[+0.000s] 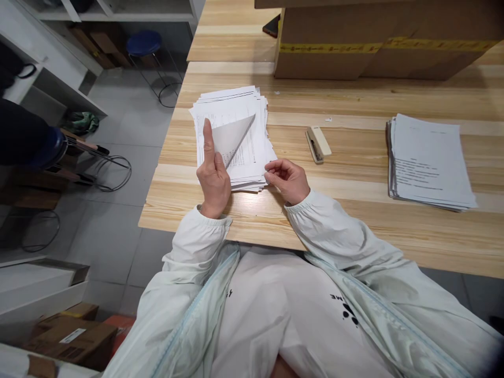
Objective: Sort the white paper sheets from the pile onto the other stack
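Observation:
A loose, uneven stack of printed papers (226,109) lies near the left end of the wooden table. My left hand (213,181) is on the stack's left side, its index finger pointing up along the edge and its other fingers curled against a turned-up sheet of paper (232,136). That sheet is folded over, its blank back showing and one corner raised. At the lower right corner of the stack, my right hand (289,180) pinches the edge of a sheet between thumb and fingers. A cream stapler (318,144) lies to the right of the stack.
A second, neater paper stack (431,152) lies farther right on the table (350,205). Along the back stands a large cardboard box (323,63) with yellow tape, a dark phone (271,26) beside it. Blue stools (144,43) and shelving are on the left.

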A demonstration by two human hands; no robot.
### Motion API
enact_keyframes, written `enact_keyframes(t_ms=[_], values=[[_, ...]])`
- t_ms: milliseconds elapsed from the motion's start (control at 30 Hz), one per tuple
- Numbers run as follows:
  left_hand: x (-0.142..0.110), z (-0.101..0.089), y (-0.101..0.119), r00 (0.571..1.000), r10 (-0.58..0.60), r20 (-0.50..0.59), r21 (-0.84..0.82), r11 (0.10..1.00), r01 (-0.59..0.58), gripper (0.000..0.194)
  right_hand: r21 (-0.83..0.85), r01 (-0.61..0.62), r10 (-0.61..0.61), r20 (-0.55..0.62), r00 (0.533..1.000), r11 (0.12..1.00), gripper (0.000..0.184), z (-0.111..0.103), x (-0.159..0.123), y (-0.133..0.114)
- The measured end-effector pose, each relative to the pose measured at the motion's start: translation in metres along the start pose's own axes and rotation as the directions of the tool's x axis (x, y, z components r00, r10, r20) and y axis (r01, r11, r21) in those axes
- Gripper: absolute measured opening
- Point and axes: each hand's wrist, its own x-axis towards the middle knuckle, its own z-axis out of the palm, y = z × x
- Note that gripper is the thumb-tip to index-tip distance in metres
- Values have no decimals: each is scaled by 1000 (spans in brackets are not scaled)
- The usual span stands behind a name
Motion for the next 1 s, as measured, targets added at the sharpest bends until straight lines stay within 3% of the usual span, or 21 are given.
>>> enact_keyframes(t_ms=[300,533,1000], values=[[-4,-6,-9,976,54,212,59,996,-68,34,-9,-18,18,14,1000,1000,29,-1,1,2],[-7,-8,-10,919,135,371,-42,991,-128,62,3,-10,10,22,1000,1000,29,-1,1,0],[-7,-10,-14,919,156,361,-39,988,-152,66,25,-37,37,19,999,999,31,-1,2,1]])
